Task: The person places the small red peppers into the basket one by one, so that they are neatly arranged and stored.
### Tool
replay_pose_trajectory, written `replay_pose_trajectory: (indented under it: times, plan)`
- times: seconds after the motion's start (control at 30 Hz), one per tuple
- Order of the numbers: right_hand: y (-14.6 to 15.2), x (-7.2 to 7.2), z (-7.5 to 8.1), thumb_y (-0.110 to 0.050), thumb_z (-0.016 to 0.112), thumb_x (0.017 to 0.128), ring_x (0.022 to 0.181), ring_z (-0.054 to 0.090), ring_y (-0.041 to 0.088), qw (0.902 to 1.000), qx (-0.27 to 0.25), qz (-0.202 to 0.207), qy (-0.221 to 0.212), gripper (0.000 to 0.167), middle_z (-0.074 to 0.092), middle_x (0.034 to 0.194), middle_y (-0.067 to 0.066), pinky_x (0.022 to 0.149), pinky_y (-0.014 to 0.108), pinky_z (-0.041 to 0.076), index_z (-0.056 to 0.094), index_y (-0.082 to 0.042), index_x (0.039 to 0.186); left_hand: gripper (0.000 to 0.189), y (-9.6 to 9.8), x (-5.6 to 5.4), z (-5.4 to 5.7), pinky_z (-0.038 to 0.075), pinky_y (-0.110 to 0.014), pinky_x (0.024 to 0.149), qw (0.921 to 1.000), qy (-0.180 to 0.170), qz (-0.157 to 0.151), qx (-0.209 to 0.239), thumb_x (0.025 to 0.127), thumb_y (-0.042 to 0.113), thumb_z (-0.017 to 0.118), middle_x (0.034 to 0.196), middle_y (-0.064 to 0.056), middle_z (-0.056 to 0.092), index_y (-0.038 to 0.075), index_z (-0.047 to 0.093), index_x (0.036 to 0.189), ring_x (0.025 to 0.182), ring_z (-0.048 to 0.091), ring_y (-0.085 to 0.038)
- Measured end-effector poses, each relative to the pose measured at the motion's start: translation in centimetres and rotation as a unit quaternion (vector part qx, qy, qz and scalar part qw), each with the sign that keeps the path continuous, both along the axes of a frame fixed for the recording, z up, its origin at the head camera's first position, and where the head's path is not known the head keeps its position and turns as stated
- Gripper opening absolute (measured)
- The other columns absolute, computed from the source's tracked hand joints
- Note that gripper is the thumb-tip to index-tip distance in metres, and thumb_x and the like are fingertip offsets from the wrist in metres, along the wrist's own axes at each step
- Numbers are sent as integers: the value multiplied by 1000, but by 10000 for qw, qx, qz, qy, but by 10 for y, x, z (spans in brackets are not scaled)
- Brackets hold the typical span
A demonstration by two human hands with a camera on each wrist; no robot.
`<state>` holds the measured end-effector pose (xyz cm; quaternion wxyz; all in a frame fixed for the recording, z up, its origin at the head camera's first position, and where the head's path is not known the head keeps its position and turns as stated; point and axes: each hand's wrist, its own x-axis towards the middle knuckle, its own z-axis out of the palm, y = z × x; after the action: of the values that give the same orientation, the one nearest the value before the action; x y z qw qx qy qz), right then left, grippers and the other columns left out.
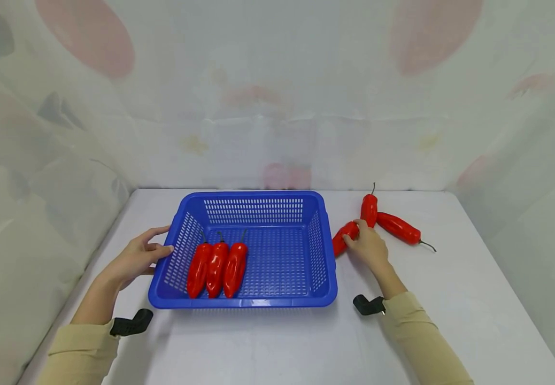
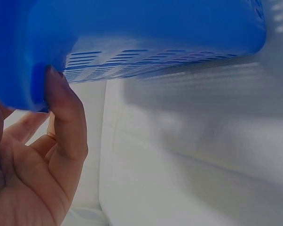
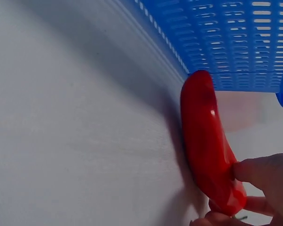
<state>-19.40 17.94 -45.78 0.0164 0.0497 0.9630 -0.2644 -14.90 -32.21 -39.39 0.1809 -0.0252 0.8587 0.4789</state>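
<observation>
A blue plastic basket [image 1: 277, 262] stands on the white table, and three red chili peppers [image 1: 217, 269] lie side by side in its left half, stems toward the back. At the basket's left rim, my left hand [image 1: 135, 259] grips the edge with thumb and fingers; the left wrist view shows fingertips [image 2: 57, 89] curled against the rim. Just right of the basket, my right hand [image 1: 368, 245] pinches another red chili pepper [image 3: 205, 136] near its stem end. That pepper's tip points at the basket's perforated side wall, and its stem is mostly hidden by the fingers.
Two more red peppers lie on the table beyond my right hand: an upright-pointing pepper [image 1: 369, 209] and a slanted pepper [image 1: 399, 228] with a long stem. White patterned fabric [image 1: 277, 139] hangs behind the table [image 1: 431, 321] and along both sides.
</observation>
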Motion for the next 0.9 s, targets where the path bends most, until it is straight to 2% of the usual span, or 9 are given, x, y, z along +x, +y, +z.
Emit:
replay_pose_trajectory:
  times: [0.1, 0.17, 0.27, 0.37, 0.47, 0.7, 0.9]
  plan:
    - [2, 0, 0, -21, 60, 86, 67, 51, 24, 9995, -258, 170, -45, 55, 56, 80, 15, 54, 29, 43, 41, -2, 134, 74, 0, 0, 0, 55, -46, 74, 10000, -9, -1, -3, 91, 31, 56, 106, -24, 58, 13, 13, 148, 84, 66, -25]
    - [3, 0, 1, -19, 58, 86, 65, 48, 22, 9986, -442, 264, -75, 53, 53, 78, 13, 53, 27, 39, 41, -3, 134, 74, 0, 1, 1, 55, -46, 74, 10000, -14, -3, -1, 92, 31, 56, 106, -24, 58, 13, 12, 148, 85, 66, -25]
    - [5, 0, 1, -16, 56, 87, 70, 51, 24, 9974, -594, 385, -120, 52, 56, 87, 15, 58, 29, 44, 41, -6, 135, 74, 0, 1, 1, 55, -46, 75, 10000, -5, -13, 4, 92, 30, 56, 107, -25, 58, 13, 12, 149, 85, 66, -25]
    - [8, 0, 0, -13, 53, 89, 81, 55, 29, 9953, -782, 514, -234, 51, 58, 100, 20, 69, 38, 51, 39, -9, 137, 74, 0, 1, 0, 55, -47, 75, 10000, 7, -18, 14, 92, 30, 56, 107, -25, 58, 13, 12, 148, 85, 66, -25]
    - [10, -1, -2, -12, 51, 90, 90, 56, 31, 9920, -1043, 569, -425, 51, 57, 109, 22, 77, 43, 52, 38, -13, 139, 73, 0, 0, 0, 55, -47, 74, 10000, 20, -26, 12, 92, 29, 55, 105, -24, 59, 13, 12, 148, 84, 65, -25]
    - [12, -4, -5, -10, 49, 91, 83, 55, 26, 9851, -1479, 514, -714, 53, 54, 115, 23, 70, 29, 53, 36, -16, 142, 73, 1, 0, 0, 55, -46, 75, 10000, -6, -12, -30, 92, 29, 55, 106, -24, 58, 13, 12, 148, 84, 65, -25]
    - [13, -3, -6, -13, 48, 92, 84, 56, 26, 9842, -1570, 464, -668, 53, 54, 117, 23, 72, 31, 54, 34, -13, 143, 73, 1, 0, 0, 54, -47, 75, 10000, -13, -7, -21, 92, 29, 55, 107, -25, 58, 13, 12, 148, 85, 66, -25]
